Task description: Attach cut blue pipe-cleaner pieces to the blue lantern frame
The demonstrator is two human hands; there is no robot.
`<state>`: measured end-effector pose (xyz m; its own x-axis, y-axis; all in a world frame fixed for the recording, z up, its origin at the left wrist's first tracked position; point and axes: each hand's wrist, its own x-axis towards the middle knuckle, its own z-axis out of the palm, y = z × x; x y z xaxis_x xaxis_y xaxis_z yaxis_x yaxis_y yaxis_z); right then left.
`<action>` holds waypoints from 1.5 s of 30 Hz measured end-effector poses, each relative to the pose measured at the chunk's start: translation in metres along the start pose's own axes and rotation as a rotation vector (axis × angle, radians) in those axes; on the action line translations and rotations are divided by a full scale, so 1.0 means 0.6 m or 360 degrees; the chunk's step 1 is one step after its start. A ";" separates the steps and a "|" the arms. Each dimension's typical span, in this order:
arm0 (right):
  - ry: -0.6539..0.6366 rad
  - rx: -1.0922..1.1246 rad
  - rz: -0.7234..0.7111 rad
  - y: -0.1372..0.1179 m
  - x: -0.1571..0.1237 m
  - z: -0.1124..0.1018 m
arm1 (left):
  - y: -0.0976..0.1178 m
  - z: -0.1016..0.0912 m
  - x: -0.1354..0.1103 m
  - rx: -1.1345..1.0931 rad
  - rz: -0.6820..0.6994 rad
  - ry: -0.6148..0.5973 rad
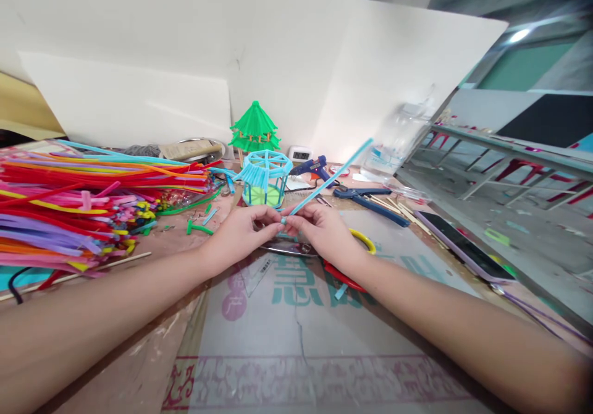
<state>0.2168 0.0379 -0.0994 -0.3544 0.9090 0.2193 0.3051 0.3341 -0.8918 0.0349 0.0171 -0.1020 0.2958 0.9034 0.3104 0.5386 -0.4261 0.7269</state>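
My left hand (241,232) and my right hand (322,228) meet over the table's middle, both pinching the near end of a long light-blue straw (331,179). The straw slants up and to the right, away from me. Just beyond my fingers stands a small blue straw pavilion (265,178) with a green floor. Behind it stands a green straw pagoda roof (254,126). Scissors with red and yellow handles (345,266) lie under my right wrist.
A big pile of coloured straws (83,204) fills the left side. A blue glue gun (314,168), blue pliers (370,201), wooden sticks (401,211) and a phone (466,247) lie to the right. A printed cardboard sheet (301,340) covers the table; white boards stand behind.
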 end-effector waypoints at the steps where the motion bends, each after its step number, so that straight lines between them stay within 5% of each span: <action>1: -0.0002 0.0001 0.0002 0.000 0.000 0.000 | -0.001 0.000 0.001 -0.0006 -0.0005 0.0005; 45: 0.0058 -0.0012 0.0022 0.005 0.005 -0.007 | -0.010 -0.001 0.004 -0.0080 0.0036 -0.0121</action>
<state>0.2205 0.0430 -0.0998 -0.3181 0.9219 0.2214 0.3164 0.3233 -0.8918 0.0321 0.0217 -0.1052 0.3678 0.8864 0.2811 0.4911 -0.4419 0.7507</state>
